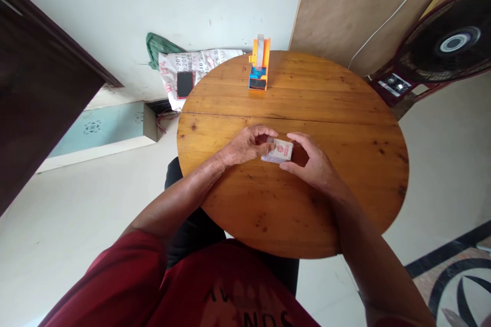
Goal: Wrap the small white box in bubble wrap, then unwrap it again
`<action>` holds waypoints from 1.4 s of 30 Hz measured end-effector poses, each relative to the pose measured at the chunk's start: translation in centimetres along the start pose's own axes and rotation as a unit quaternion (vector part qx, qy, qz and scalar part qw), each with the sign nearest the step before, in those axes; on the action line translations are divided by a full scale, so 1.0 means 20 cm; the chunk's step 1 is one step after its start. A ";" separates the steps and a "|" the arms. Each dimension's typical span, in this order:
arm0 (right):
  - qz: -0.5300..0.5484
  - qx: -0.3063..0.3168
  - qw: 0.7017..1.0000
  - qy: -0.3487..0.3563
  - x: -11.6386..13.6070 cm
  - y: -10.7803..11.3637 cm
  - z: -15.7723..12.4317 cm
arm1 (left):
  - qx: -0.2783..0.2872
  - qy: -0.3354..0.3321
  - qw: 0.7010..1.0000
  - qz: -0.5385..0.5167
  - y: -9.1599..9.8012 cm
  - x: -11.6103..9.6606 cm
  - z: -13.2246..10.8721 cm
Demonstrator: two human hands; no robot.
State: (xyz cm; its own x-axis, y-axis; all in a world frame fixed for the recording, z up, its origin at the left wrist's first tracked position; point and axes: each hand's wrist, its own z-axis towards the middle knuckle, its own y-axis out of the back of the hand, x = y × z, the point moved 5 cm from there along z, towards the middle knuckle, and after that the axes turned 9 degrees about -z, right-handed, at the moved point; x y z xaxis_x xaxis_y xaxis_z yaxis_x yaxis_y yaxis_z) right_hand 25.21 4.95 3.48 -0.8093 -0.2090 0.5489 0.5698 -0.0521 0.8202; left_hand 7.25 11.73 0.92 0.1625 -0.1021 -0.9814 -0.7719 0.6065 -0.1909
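Observation:
A small whitish box (284,149) with red print, partly covered in clear plastic, lies over the middle of the round wooden table. My left hand (253,144) grips its left end, with the thumb across the printed face and the fingers behind. At the box's right end is my right hand (312,163), thumb and fingers apart in a curve. Its thumb tip is close to the lower right corner; I cannot tell whether it touches. The far side of the box is hidden.
An orange and blue tape dispenser (260,69) stands on the back of the wooden table (337,92). Left of the table, a dark phone (185,85) rests on a printed white sack (207,59). A large fan (452,41) stands at the right, by the wall.

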 end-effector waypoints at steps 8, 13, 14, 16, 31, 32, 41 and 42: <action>-0.031 0.003 1.000 -0.004 -0.01 0.00 0.00 | -0.031 -0.052 0.998 0.003 0.02 -0.03 0.02; -0.029 -0.001 1.000 0.004 -0.02 -0.01 0.01 | -0.004 0.003 0.999 -0.039 -0.01 0.02 0.03; -0.020 0.014 1.000 0.000 -0.02 0.00 0.01 | -0.005 0.004 0.999 -0.041 -0.01 0.03 0.04; 0.018 0.048 0.999 -0.014 -0.03 0.03 0.00 | -0.026 -0.010 0.999 -0.035 0.01 0.02 0.05; -0.090 -0.235 0.967 -0.031 -0.36 0.03 0.05 | -0.253 -0.040 0.966 0.048 0.26 0.02 0.11; -0.088 -0.236 0.967 -0.031 -0.36 0.03 0.05 | -0.258 -0.043 0.964 0.046 0.27 0.02 0.12; 0.071 -0.222 0.970 -0.061 -0.38 0.06 0.04 | -0.219 -0.053 0.974 0.010 0.26 0.02 0.07; 0.112 -0.209 0.969 -0.066 -0.37 0.06 0.04 | -0.207 -0.050 0.977 0.006 0.25 0.01 0.04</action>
State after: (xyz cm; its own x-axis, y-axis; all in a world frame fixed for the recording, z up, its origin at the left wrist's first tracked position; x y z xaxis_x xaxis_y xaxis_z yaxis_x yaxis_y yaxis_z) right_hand 31.78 7.15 0.51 -0.6542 -0.1357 0.7441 0.7190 -0.4171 0.5560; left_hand 3.95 15.44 -0.31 0.1946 -0.0060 -0.9809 -0.9535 0.2335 -0.1906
